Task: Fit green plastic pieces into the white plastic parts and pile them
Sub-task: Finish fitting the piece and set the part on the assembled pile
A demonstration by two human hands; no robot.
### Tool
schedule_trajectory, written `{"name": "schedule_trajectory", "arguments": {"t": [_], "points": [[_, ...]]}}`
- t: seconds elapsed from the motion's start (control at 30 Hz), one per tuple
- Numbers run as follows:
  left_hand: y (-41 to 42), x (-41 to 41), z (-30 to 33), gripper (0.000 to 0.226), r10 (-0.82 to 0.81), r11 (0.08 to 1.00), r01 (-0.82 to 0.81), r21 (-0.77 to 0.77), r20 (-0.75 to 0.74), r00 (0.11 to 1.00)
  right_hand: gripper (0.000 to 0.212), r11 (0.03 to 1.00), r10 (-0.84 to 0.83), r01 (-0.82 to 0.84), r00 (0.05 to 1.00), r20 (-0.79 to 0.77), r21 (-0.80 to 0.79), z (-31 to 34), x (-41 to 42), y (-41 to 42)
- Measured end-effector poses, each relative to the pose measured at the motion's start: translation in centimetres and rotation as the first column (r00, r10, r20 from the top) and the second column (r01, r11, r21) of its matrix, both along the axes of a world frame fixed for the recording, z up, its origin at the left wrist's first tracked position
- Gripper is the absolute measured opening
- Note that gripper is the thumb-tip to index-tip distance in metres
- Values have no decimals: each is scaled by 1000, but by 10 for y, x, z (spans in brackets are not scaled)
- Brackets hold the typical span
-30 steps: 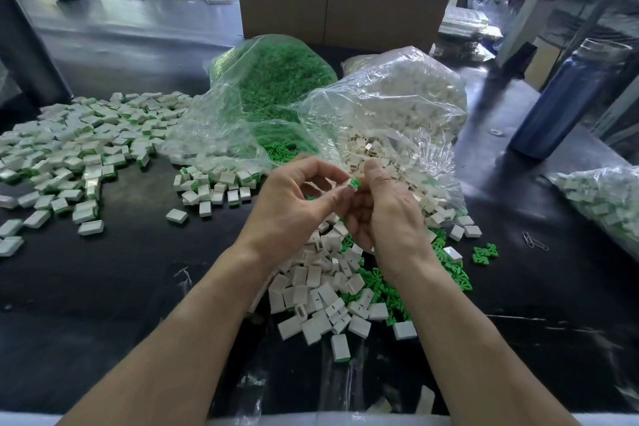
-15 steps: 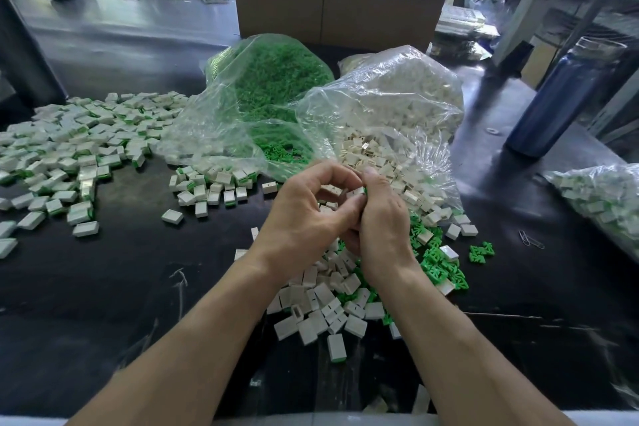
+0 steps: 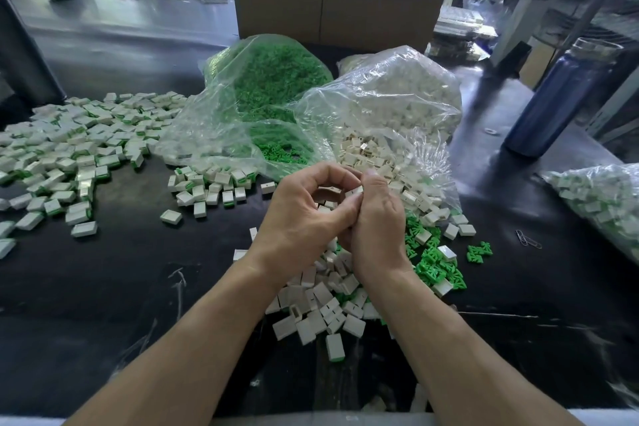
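Observation:
My left hand point(image 3: 304, 214) and my right hand point(image 3: 375, 221) meet at the centre of the table, fingertips together. Between them they pinch one small white plastic part point(image 3: 355, 191); no green shows on it. Under the hands lies a heap of loose white parts point(image 3: 321, 308) with loose green pieces point(image 3: 437, 264) to its right. A wide pile of fitted white-and-green parts point(image 3: 69, 152) covers the left of the table, and a smaller group point(image 3: 211, 187) lies nearer the middle.
Two open clear bags stand behind the hands, one of green pieces point(image 3: 269, 86), one of white parts point(image 3: 397, 104). A blue bottle point(image 3: 556, 97) stands at the right, another bag of parts point(image 3: 601, 197) at the right edge. A cardboard box point(image 3: 328, 10) is behind.
A green piece showed at the fingertips a second ago; now only the white part is visible there. Both hands have closed together and shifted slightly.

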State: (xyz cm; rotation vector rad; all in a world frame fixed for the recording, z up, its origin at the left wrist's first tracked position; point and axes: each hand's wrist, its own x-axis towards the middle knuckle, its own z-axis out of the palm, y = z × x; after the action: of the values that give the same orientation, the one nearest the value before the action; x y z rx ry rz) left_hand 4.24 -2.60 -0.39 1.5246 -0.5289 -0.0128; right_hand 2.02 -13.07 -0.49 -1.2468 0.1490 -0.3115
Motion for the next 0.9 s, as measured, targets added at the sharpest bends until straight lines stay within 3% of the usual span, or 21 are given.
{"name": "schedule_trajectory", "arguments": {"t": [0.23, 0.33, 0.57, 0.9], "points": [[4, 2, 1, 7, 4, 1000, -4, 12, 19, 1000, 59, 999, 48, -49, 998, 40, 16, -1, -1, -1], [10, 7, 2, 5, 55, 998, -56, 19, 38, 998, 61, 987, 12, -8, 1000, 27, -158, -2, -1, -9], [22, 17, 1, 7, 190, 975, -196, 103, 67, 980, 11, 929, 34, 12, 993, 117, -369, -4, 3, -19], [26, 20, 0, 9, 176, 958, -178, 222, 31, 984, 12, 876, -9, 9, 1000, 2, -483, -11, 7, -19]]}}
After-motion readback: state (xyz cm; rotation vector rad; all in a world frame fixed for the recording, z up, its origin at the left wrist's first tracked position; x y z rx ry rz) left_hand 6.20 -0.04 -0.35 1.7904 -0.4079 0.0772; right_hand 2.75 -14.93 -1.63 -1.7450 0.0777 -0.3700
